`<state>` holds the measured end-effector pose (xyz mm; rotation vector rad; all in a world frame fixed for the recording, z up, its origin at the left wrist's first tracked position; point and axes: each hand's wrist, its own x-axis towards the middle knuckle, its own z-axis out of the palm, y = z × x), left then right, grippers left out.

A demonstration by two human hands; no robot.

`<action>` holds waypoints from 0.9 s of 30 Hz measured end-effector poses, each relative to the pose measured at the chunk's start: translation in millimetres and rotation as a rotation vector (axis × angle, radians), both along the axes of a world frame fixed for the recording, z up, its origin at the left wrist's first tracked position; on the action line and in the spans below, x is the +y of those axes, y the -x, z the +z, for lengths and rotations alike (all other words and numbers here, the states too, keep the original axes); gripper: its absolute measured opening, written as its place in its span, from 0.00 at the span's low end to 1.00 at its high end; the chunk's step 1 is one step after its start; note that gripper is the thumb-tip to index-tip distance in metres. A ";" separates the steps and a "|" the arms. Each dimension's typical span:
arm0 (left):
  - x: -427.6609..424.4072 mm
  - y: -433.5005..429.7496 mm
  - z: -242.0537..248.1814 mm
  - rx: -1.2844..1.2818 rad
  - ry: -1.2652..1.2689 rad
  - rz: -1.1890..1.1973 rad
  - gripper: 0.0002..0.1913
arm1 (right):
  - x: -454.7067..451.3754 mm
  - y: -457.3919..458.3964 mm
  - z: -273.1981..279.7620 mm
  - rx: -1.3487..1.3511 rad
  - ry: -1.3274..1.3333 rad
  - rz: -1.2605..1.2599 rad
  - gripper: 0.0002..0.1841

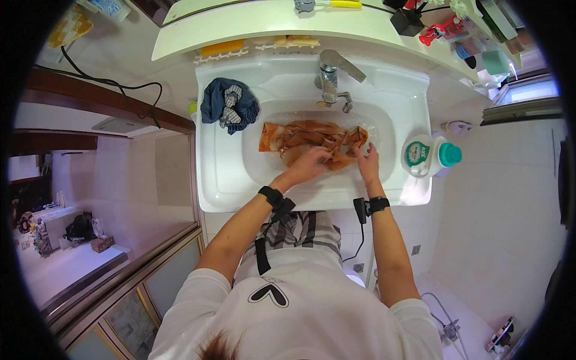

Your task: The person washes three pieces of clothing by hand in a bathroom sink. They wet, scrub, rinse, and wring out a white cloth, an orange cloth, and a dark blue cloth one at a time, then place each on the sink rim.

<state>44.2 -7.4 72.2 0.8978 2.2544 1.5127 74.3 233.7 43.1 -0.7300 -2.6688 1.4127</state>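
Observation:
A wet orange-brown cloth garment (pixel 306 135) lies bunched in shallow water in the basin of the white sink (pixel 220 180). My left hand (pixel 309 164) comes over the front rim, its fingers curled onto the near part of the cloth. At the garment's right end is my right hand (pixel 369 163), thumb and fingers spread a little at the cloth's edge; whether they pinch it is unclear. The chrome faucet (pixel 330 76) stands behind the basin, its spout above the water. Folds hide parts of the garment.
A bunched dark blue garment (pixel 229 105) rests on the sink's left ledge. On the right rim stands a white detergent bottle (pixel 425 155) with a teal cap. A shelf (pixel 270 20) overhangs the back, bearing toiletries at its right. Yellow bars (pixel 222 47) sit on racks below it.

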 end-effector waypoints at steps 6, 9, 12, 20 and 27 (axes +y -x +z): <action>-73.0 50.5 -56.8 0.019 0.538 0.885 0.21 | -58.8 16.9 -46.0 -0.112 -0.404 0.199 0.40; -77.9 55.9 -67.5 -0.069 0.731 0.818 0.20 | -75.2 29.3 -50.8 -0.030 -0.678 0.557 0.34; -73.1 47.9 -65.0 0.000 0.694 0.640 0.13 | -29.1 58.0 -49.2 0.026 -0.353 0.991 0.20; -87.7 41.9 -12.9 -0.737 -0.426 0.987 0.06 | -45.8 60.6 -73.3 0.155 -0.739 0.578 0.12; -60.5 34.6 65.2 -0.893 -0.860 0.865 0.03 | 0.3 82.6 -30.2 -0.222 -0.637 0.268 0.12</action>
